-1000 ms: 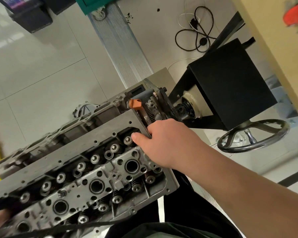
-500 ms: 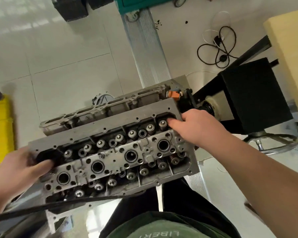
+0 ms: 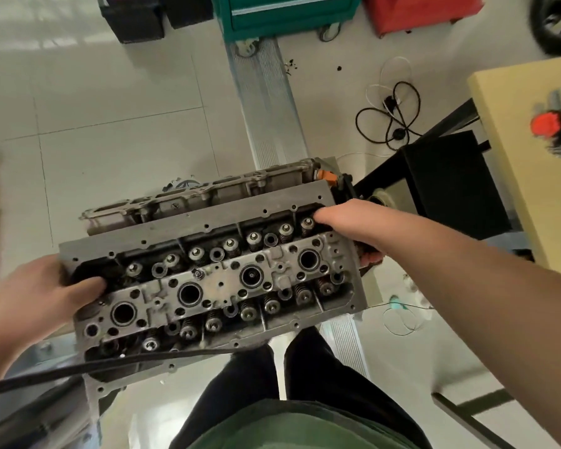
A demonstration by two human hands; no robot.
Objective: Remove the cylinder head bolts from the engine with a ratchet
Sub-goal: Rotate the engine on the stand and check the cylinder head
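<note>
The grey metal cylinder head (image 3: 221, 280), with rows of valve springs and four round bores, fills the middle of the view above the engine block (image 3: 208, 192). My left hand (image 3: 42, 290) grips its left end, thumb curled into the dark recess on top. My right hand (image 3: 357, 222) grips its right end, thumb in the top corner and fingers wrapped under the edge. No ratchet or loose bolts are in view.
A black engine stand (image 3: 447, 192) sits to the right. A black rubber gasket strip (image 3: 94, 367) hangs across the head's near edge. A wooden table (image 3: 518, 131) holds a red-capped tool (image 3: 548, 124). Cables (image 3: 392, 121) lie on the tiled floor; a green cart (image 3: 285, 11) stands far back.
The view swung left and back. My left hand came into view and took hold of the head's left end. My right hand shifted its grip onto the right end.
</note>
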